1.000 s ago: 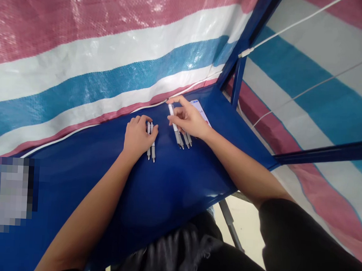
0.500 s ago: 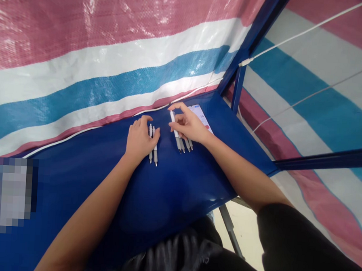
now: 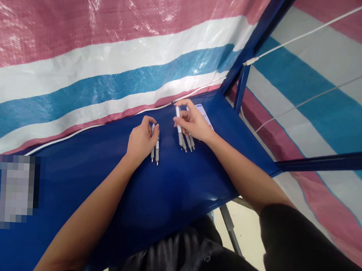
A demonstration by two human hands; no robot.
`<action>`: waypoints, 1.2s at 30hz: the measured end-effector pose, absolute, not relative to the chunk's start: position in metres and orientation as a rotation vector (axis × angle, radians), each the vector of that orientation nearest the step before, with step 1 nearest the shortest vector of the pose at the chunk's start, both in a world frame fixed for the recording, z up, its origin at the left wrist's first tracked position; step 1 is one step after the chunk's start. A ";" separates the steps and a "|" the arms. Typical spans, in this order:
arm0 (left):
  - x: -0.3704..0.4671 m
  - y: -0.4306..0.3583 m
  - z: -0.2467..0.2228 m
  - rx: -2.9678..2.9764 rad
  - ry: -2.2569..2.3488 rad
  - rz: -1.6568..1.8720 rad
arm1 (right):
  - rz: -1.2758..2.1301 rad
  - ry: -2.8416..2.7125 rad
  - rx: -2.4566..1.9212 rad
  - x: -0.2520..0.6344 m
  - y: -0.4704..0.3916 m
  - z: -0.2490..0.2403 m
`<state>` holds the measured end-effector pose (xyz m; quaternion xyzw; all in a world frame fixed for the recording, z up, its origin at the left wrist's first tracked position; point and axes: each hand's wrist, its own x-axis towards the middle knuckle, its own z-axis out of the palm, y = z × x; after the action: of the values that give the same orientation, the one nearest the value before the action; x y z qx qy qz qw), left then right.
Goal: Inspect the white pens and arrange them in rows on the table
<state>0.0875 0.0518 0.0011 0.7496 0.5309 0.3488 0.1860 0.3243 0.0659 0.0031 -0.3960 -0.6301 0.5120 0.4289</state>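
Pens, retractable, slim and cylindrical, in two groups on the table [image 3: 172, 187]. Table: top smooth, glossy, deep blue, softly reflective. Tarpaulin [image 3: 96, 62]: woven plastic, banded in red, white and blue, creased and shiny, hung along the far side; similar striped sheeting at right. Frame post [image 3: 273, 21]: blue, straight-edged, at the table's far right corner. Cable [image 3: 62, 140]: white, thin, along the table's far edge. Plug [image 3: 251, 61]: white, on a second white cord, beside the frame post.

Left group [image 3: 157, 152]: two pens side by side, white above, grey grips, metallic tips toward the near side. Left hand [image 3: 142, 139]: fingers curled, thumb and forefinger close together at the pens' upper ends; whether they pinch cannot be told.

Right group [image 3: 183, 139]: at least four pens of like pattern, slightly fanned, grey grips and tips nearward. Right hand [image 3: 193, 124]: forefinger bent over the top end of the leftmost pen [image 3: 179, 129], thumb against its white barrel, fingers closed about it; other pens partly hidden behind.

Smartphone [image 3: 203, 113]: pale lit screen, beyond the right hand, partly covered; display text too small to read. Garment [image 3: 177, 256]: black, folded cloth, near side; pale lettering, indistinct. Object at near left [image 3: 17, 191]: greyish, pixelated.
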 end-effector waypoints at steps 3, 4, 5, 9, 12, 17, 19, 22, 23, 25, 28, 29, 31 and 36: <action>0.088 0.049 0.001 2.165 1.550 0.894 | 1.246 -1.590 -1.039 0.325 0.065 0.004; 0.089 0.047 0.001 2.181 1.573 0.881 | 1.244 -1.600 -1.054 0.325 0.064 0.005; 0.089 0.046 0.001 2.197 1.592 0.866 | 1.246 -1.604 -1.067 0.325 0.064 0.006; 0.092 0.038 0.006 2.238 1.630 0.780 | 1.258 -1.562 -1.082 0.324 0.062 0.010; 0.093 0.035 0.010 2.266 1.639 0.698 | 1.256 -1.548 -1.088 0.324 0.062 0.010; 0.091 0.035 0.004 2.291 1.672 0.622 | 1.255 -1.583 -1.072 0.323 0.062 0.010; 0.091 0.036 0.000 2.283 1.671 0.644 | 1.251 -1.593 -1.069 0.322 0.061 0.010; 0.092 0.037 0.000 2.263 1.695 0.614 | 1.256 -1.614 -1.058 0.321 0.060 0.010; 0.093 0.037 0.002 2.252 1.716 0.576 | 1.259 -1.612 -1.044 0.321 0.060 0.010; 0.094 0.038 0.007 2.215 1.762 0.501 | 1.270 -1.589 -1.010 0.320 0.060 0.008; 0.094 0.040 0.013 2.113 1.777 0.496 | 1.280 -1.556 -0.991 0.319 0.061 0.006; 0.094 0.041 0.014 2.071 1.768 0.529 | 1.279 -1.554 -0.996 0.319 0.062 0.005; 0.093 0.043 0.015 1.991 1.729 0.627 | 1.276 -1.560 -1.013 0.318 0.062 0.005; 0.091 0.047 0.015 1.804 1.632 0.891 | 1.277 -1.531 -1.039 0.318 0.062 0.007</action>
<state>0.0911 0.0475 0.0153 0.6701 0.6062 0.3310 0.2719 0.3180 0.0624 0.0067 -0.4168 -0.6142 0.5124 0.4318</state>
